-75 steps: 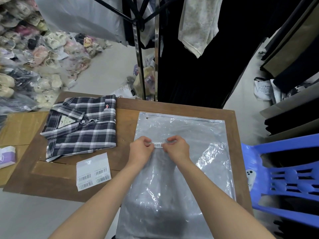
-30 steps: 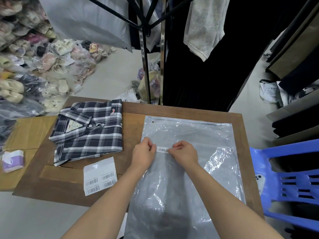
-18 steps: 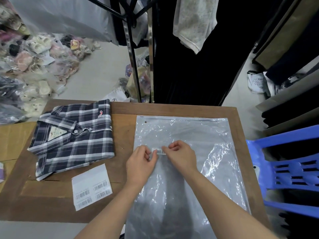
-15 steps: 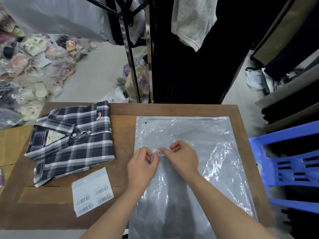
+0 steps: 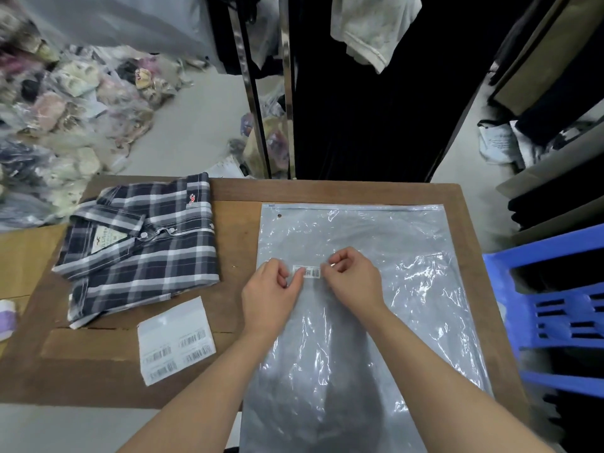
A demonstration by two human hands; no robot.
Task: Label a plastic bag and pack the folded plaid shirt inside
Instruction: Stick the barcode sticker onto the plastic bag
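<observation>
A clear plastic bag point(image 5: 376, 233) lies flat on the wooden table point(image 5: 327, 191), its near end hanging over the front edge. A small white barcode label point(image 5: 307, 273) sits on the bag's middle. My left hand point(image 5: 269, 295) pinches the label's left end. My right hand point(image 5: 354, 279) pinches its right end with curled fingers. The folded dark plaid shirt point(image 5: 143, 243) rests on the table's left part, collar to the left, apart from the bag.
A white sheet of barcode labels point(image 5: 176, 338) lies near the front edge, left of the bag. A blue plastic chair point(image 5: 555, 305) stands to the right. A metal clothes rack pole point(image 5: 251, 93) and dark hanging garments rise behind the table. Packed goods pile on the floor at left.
Both hands have stayed on the label at the bag's middle, pressing its ends; only the camera view has shifted slightly.
</observation>
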